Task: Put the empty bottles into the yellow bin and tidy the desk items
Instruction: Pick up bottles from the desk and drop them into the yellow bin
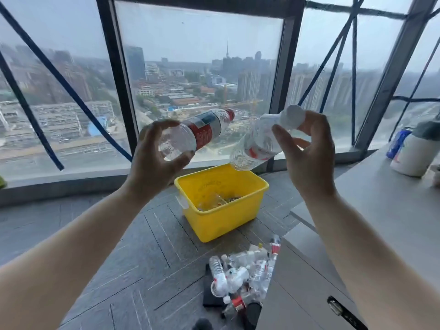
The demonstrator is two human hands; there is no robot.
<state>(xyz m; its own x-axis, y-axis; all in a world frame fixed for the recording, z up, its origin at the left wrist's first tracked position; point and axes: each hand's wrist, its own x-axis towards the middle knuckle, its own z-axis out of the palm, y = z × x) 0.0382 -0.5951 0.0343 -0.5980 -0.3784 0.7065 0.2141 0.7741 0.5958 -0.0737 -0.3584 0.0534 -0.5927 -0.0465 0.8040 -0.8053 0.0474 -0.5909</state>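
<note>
Yellow bin (221, 220) on the floor, below and between my hands. Bottle pile (240, 275) closer in, under my right forearm. My left hand (154, 158) grips the red-label bottle (204, 132) by its base, and my right hand (309, 153) pinches the clear bottle (254, 146) at its cap end — both held above the bin.

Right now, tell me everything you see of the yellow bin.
The yellow bin is a rectangular, open-topped tub, plastic by its look, with a rolled rim and a small white tag on its left side. It stands upright on the grey floor below the window, left of the desk. A few clear bottles lie at its bottom. No hand touches it: the left hand holds a red-label bottle and the right hand a white-cap bottle in the air above it.
</note>
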